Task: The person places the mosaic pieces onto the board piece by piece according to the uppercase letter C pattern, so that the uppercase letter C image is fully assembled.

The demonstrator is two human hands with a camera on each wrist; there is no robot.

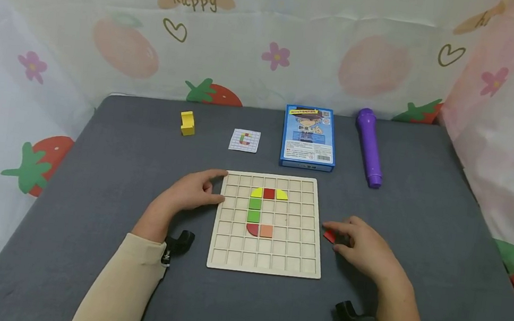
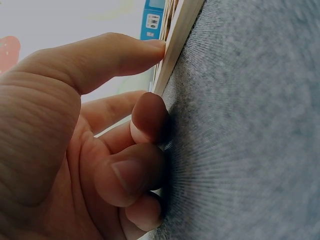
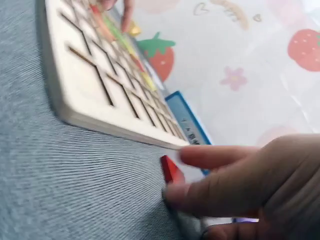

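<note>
A wooden grid board [image 1: 289,256] lies on the table, its cells partly filled with coloured tiles. Yellow rounded tiles flank a red square [image 1: 269,193] in the upper row; two green squares [image 1: 254,210] run down below the left one. A dark red rounded tile [image 1: 252,229] and an orange square [image 1: 266,231] sit lower. At the board's left edge, my left hand [image 1: 190,191] rests thumb and index finger against the rim, spread apart. Off the right edge, my right hand [image 1: 364,248] pinches a small red tile [image 3: 171,170] between thumb and index finger, low over the table.
Behind the board lie a yellow block [image 1: 187,123], a small pattern card [image 1: 244,141], a blue box [image 1: 310,137] and a purple cylinder [image 1: 370,149]. Printed cloth [image 1: 255,21] hangs along the table's back and sides.
</note>
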